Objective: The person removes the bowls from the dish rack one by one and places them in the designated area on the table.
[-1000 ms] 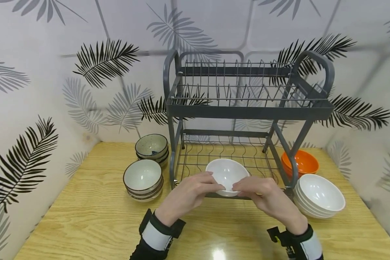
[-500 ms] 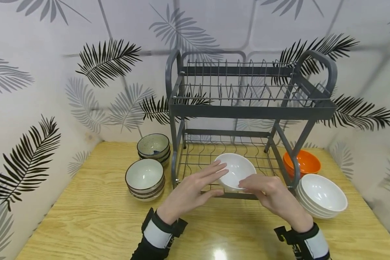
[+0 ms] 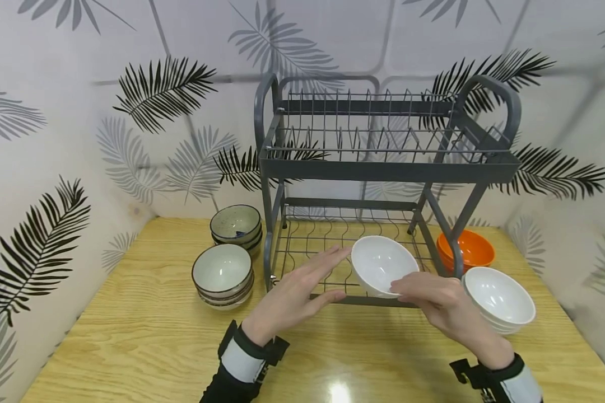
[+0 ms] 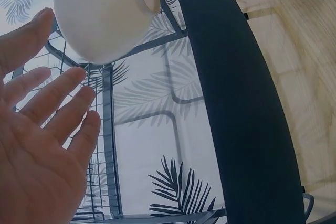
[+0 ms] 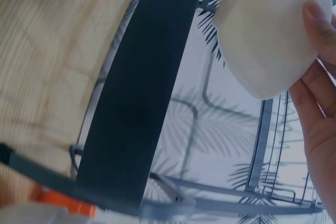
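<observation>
A small white bowl (image 3: pixel 380 263) is held in the air before the lower shelf of the dish rack, its hollow tilted up and toward me. My right hand (image 3: pixel 448 308) pinches its right rim; in the right wrist view the thumb presses the outside of the bowl (image 5: pixel 268 35). Left of it, my left hand (image 3: pixel 299 294) has its fingers stretched out, the fingertips close to the bowl's left side. The left wrist view shows that palm (image 4: pixel 42 156) with nothing in it and the bowl (image 4: pixel 102 14) just beyond the fingertips.
A grey two-tier dish rack (image 3: pixel 388 170) stands against the wall. To its left are stacked dark-rimmed bowls (image 3: pixel 222 271) and speckled green bowls (image 3: pixel 236 224). To its right stand stacked white bowls (image 3: pixel 499 296) and orange bowls (image 3: pixel 469 249). Wooden tabletop (image 3: pixel 131 336) lies in front.
My left hand has let go of the white bowl and its fingers have straightened. The right hand has carried the bowl to the right, away from the left hand.
</observation>
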Demonstrator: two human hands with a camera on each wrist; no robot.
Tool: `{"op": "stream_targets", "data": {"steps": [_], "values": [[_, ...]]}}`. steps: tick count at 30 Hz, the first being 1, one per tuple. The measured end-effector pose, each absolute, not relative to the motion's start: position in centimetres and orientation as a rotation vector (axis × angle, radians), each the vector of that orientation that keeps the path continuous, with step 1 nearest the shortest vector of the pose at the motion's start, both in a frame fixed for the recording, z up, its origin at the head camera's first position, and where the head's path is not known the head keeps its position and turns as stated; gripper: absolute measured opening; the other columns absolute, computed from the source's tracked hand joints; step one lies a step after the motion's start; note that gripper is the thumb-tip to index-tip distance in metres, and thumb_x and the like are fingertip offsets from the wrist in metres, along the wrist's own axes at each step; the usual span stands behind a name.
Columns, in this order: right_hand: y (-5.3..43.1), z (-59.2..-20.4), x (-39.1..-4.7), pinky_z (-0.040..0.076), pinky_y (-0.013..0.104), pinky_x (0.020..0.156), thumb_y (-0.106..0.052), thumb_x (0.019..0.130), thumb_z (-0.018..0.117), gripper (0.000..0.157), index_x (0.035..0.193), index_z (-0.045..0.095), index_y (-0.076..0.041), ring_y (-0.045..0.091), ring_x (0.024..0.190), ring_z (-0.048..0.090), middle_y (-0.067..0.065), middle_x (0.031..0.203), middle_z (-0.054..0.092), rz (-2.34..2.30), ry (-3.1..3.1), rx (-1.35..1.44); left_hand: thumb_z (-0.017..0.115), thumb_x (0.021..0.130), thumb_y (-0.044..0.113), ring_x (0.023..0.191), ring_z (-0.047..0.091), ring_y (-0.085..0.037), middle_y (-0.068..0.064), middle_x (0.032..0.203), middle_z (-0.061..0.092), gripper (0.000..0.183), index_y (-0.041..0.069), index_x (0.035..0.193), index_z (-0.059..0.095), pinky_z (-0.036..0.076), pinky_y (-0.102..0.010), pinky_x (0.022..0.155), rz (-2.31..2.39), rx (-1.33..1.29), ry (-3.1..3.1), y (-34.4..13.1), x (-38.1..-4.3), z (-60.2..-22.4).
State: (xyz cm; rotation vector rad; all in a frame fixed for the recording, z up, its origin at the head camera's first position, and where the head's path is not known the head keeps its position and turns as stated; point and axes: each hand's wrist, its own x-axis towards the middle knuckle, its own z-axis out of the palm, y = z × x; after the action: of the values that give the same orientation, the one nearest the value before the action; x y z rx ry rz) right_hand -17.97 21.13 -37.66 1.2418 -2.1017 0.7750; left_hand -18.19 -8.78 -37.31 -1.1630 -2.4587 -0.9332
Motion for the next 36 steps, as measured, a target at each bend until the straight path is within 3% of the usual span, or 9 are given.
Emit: {"op": "stream_targets", "data": {"steps": [4, 10, 14, 23, 31, 36], "values": [[22.2, -37.5, -17.6, 0.047, 0.007, 0.101, -0.032, 0.103, 0.051, 0.037, 0.096, 0.078, -0.008, -0.003, 0.102, 0.068, 0.006, 0.092, 0.078, 0.769, -2.056, 1.212, 0.065, 0.097, 0.029, 0.149, 0.039, -0.030, -0.010, 0.162, 0.038, 0.070, 0.015, 0.158, 0.033, 0.040, -0.051, 0.118, -0.914, -1.164, -2.467, -8.8, -18.2, -37.4], [24.0, -36.9, -17.0, 0.046, 0.005, 0.099, -0.034, 0.104, 0.053, 0.039, 0.098, 0.078, -0.005, -0.009, 0.104, 0.065, 0.002, 0.091, 0.078, 0.740, -2.013, 1.159, 0.065, 0.097, 0.029, 0.149, 0.039, -0.032, -0.011, 0.162, 0.036, 0.070, 0.014, 0.158, 0.033, 0.040, -0.052, 0.118, -0.907, -1.153, -2.474, -8.9, -18.0, -37.3], [25.3, -36.5, -16.6, 0.045, 0.005, 0.100, -0.035, 0.102, 0.056, 0.041, 0.094, 0.078, -0.001, -0.010, 0.107, 0.064, 0.002, 0.093, 0.078, 0.744, -1.977, 1.137, 0.064, 0.098, 0.031, 0.149, 0.039, -0.032, -0.012, 0.163, 0.035, 0.070, 0.015, 0.158, 0.032, 0.039, -0.052, 0.119, -0.913, -1.138, -2.483, -9.0, -17.9, -37.2], [28.0, -35.7, -15.5, 0.046, 0.006, 0.099, -0.034, 0.100, 0.059, 0.047, 0.084, 0.075, 0.007, -0.011, 0.111, 0.063, -0.019, 0.107, 0.073, 0.734, -1.912, 1.061, 0.063, 0.099, 0.031, 0.151, 0.036, -0.031, -0.011, 0.163, 0.035, 0.070, 0.015, 0.159, 0.030, 0.036, -0.051, 0.121, -0.904, -1.152, -2.488, -8.9, -18.0, -37.1], [31.5, -37.0, -15.0, 0.044, 0.000, 0.094, -0.040, 0.099, 0.059, 0.051, 0.082, 0.076, 0.005, -0.017, 0.108, 0.061, -0.025, 0.106, 0.070, 0.683, -1.946, 0.889, 0.063, 0.098, 0.031, 0.151, 0.036, -0.031, -0.010, 0.163, 0.035, 0.070, 0.016, 0.159, 0.030, 0.033, -0.051, 0.123, -0.893, -1.159, -2.487, -8.8, -18.0, -37.2], [33.3, -38.1, -14.9, 0.043, -0.003, 0.089, -0.043, 0.099, 0.059, 0.052, 0.082, 0.077, 0.003, -0.019, 0.106, 0.060, -0.021, 0.099, 0.074, 0.666, -1.955, 0.813, 0.063, 0.098, 0.030, 0.150, 0.037, -0.031, -0.013, 0.161, 0.037, 0.070, 0.012, 0.158, 0.032, 0.030, -0.052, 0.124, -0.884, -1.175, -2.475, -8.6, -18.2, -37.2]]}}
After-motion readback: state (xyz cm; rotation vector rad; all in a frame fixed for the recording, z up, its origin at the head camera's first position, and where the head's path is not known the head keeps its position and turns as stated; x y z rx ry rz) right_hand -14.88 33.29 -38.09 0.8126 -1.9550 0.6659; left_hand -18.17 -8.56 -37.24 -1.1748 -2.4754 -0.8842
